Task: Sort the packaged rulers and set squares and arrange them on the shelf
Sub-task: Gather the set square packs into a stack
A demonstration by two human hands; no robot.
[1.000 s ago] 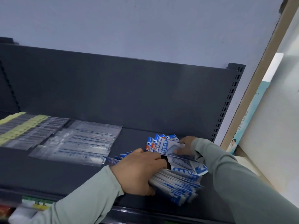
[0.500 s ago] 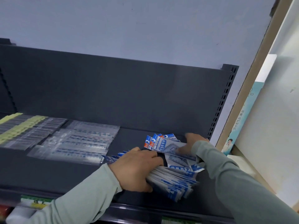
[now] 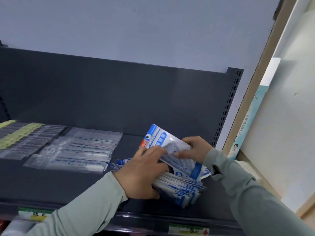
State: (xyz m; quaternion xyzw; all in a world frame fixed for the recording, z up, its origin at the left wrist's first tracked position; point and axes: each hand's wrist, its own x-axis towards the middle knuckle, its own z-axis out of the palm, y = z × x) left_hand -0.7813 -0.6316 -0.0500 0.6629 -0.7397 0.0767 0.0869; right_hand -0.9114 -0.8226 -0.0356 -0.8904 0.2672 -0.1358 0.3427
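Note:
A thick stack of blue-and-white set-square packets (image 3: 180,189) lies on the dark shelf (image 3: 51,183) at the right. My left hand (image 3: 143,174) grips the stack from the left, thumb underneath. My right hand (image 3: 194,149) holds the top packet (image 3: 160,138) by its right side, lifted and tilted up off the stack. Left of the stack, clear ruler packets with blue print (image 3: 80,150) lie flat in a fanned row. Further left are ruler packets with yellow headers (image 3: 22,135).
The shelf's dark back panel (image 3: 119,92) rises behind, with a slotted upright (image 3: 225,109) at the right. A beige frame and a teal poster (image 3: 245,123) stand beyond it. Price labels (image 3: 187,229) line the shelf's front edge.
My right hand has raised the top packet off the stack and tilted it upward. My left hand has stayed on the stack. The camera has shifted slightly.

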